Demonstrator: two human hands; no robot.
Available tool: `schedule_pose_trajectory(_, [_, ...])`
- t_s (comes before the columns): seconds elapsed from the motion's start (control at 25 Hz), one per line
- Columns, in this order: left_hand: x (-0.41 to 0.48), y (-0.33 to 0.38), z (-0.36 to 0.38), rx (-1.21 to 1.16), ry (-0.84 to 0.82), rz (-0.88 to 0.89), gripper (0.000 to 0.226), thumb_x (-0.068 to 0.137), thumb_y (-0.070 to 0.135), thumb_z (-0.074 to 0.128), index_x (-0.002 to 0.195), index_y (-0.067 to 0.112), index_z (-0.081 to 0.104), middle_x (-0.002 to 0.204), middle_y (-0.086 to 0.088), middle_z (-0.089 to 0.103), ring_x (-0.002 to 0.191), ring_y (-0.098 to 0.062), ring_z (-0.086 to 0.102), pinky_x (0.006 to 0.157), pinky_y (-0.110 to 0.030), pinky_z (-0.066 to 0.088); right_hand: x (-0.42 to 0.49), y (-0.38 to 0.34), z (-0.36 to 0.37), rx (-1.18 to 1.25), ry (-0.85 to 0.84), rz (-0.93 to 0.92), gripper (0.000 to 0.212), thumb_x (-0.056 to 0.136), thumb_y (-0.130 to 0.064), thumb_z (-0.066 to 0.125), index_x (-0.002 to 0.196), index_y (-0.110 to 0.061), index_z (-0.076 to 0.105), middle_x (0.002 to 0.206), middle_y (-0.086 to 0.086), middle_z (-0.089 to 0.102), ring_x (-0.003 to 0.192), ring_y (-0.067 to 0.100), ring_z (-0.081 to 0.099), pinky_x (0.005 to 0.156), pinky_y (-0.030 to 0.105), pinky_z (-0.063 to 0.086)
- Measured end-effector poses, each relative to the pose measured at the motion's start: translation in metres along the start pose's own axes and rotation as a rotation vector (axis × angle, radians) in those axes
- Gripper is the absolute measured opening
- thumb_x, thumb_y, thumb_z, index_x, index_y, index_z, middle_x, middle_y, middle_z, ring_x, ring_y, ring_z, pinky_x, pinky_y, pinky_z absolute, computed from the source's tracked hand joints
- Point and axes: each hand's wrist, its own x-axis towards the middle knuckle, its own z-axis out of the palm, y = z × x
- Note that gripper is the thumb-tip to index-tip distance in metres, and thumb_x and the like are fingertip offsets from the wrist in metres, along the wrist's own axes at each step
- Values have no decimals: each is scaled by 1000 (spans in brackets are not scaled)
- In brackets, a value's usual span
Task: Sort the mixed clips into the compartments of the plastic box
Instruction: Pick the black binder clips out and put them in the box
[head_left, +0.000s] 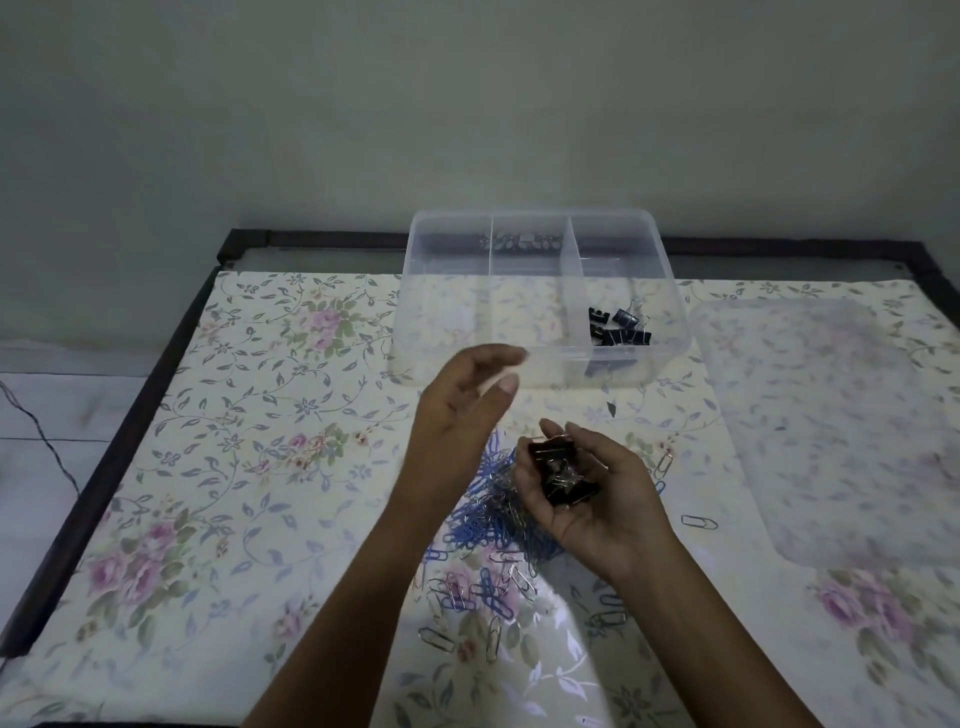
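Note:
A clear plastic box (447, 332) with three compartments stands at the back of the table. Its right compartment holds several black binder clips (621, 327); the other two look bare. A heap of blue and silver paper clips (493, 514) lies on the floral cloth in front of the box. My right hand (597, 499), palm up above the heap, cups a bunch of black binder clips (563, 475). My left hand (467, 400) hovers open just before the box's front wall, fingers apart, holding nothing.
The box's translucent lid (831, 431) lies flat to the right. Loose paper clips (698, 521) are scattered around the heap. A dark table frame (130, 389) borders the cloth, with a wall behind and a thin cable (47, 441) at the left.

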Motion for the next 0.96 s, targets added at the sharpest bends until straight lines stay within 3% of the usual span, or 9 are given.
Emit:
schedule_pose_trajectory(0.08, [6,-23,-12,578,27,157,47,84,46,45,129,32,42,138,3,48,135,-12,35,113,-36,26,-4,-14,4,-77,18,-81,19,67,-6,62,83,4,62,81,22,59,59,24,60,50,27,56])
schedule_pose_trajectory(0.16, [7,-42,-20,952,-11,137,67,81,66,27,141,38,22,152,-2,28,143,-30,9,109,-61,11,-5,-41,8,-148,55,-219,13,78,-3,58,89,4,60,87,22,55,66,23,56,46,24,55])
schedule_pose_trajectory(0.2, [7,-46,-21,1023,-25,133,71,80,71,20,142,36,19,154,-3,23,141,-34,5,106,-66,10,-3,-58,11,-188,69,-298,10,84,-4,56,90,3,59,87,21,55,68,22,56,48,24,56])
schedule_pose_trajectory(0.44, [6,-45,-24,1102,-84,46,80,72,62,22,144,29,13,156,2,10,142,-40,2,108,-63,8,62,-134,29,-1123,239,-842,14,86,-2,59,78,-14,60,87,10,56,65,19,58,60,22,56])
schedule_pose_trajectory(0.56, [4,-47,-22,1140,-114,47,78,74,62,28,145,36,10,154,4,-1,141,-38,-2,106,-65,11,89,-141,28,-1699,313,-913,19,84,-9,62,102,-6,65,97,10,60,89,23,59,61,7,42])
schedule_pose_trajectory(0.68, [2,-46,-20,1140,-160,0,78,81,55,43,143,37,-2,147,10,-23,141,-33,-16,111,-60,3,72,-131,27,-1883,218,-980,36,87,-12,60,123,-5,56,126,14,55,110,26,54,82,13,32])
schedule_pose_trajectory(0.8, [-3,-39,-18,1130,-194,-58,76,86,53,42,141,38,-7,143,10,-31,142,-32,-17,112,-56,-1,18,-90,-6,-1780,158,-1290,28,86,-7,58,114,-3,61,118,14,61,106,20,56,93,10,31])
schedule_pose_trajectory(0.88, [-15,-38,-9,1133,-324,-61,72,83,66,28,137,43,-15,143,10,-34,140,-28,-21,112,-55,-3,-21,-49,-46,-1782,137,-1213,32,83,-13,53,113,-6,62,118,12,60,109,16,54,96,5,28])
schedule_pose_trajectory(0.96, [-38,-38,7,1128,-538,-55,73,78,73,19,137,47,-16,145,10,-31,140,-27,-21,112,-54,-3,-41,-17,-79,-1988,90,-831,49,87,-21,42,136,-13,42,146,9,36,134,21,33,107,17,24])
